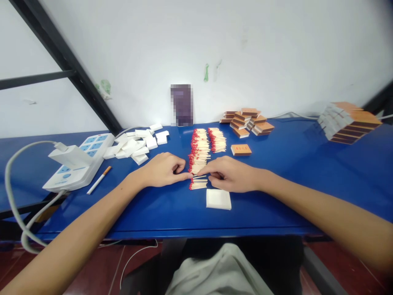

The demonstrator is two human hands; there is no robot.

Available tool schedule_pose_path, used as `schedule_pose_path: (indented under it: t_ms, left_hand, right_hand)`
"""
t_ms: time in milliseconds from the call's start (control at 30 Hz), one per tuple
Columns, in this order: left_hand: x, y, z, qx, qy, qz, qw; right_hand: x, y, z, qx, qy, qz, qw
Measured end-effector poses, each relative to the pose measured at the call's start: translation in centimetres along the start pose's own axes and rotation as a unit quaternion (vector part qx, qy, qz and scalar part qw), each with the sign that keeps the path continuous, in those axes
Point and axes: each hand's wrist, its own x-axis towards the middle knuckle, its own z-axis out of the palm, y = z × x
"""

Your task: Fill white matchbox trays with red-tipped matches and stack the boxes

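Red-tipped matches (200, 151) lie in a long column on the blue table, with a shorter group (217, 140) beside it at the back right. My left hand (165, 170) is curled, its thumb tip touching the match heads near the column's front. From the other side, my right hand (229, 173) reaches in with its index finger on the match sticks and its other fingers curled under. Neither hand visibly lifts anything. Just in front of my right hand lies a white tray (218, 199). An orange matchbox (241, 150) sits behind that hand.
White box pieces (130, 146) are heaped at the back left, near a power strip (95, 164) with a plugged adapter and a cigarette (98, 180). Matchboxes (248, 121) are piled against the wall beside a dark pixelated object (182, 105). A wrapped matchbox bundle (348, 122) stands far right.
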Motion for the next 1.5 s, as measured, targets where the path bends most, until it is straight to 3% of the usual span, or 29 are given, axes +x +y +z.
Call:
schedule_pose_path:
  t_ms: [1500]
  left_hand:
    - [0.02, -0.01, 0.07, 0.007, 0.005, 0.006, 1.0]
  right_hand:
    - [-0.08, 0.53, 0.38, -0.004, 0.008, -0.008, 1.0]
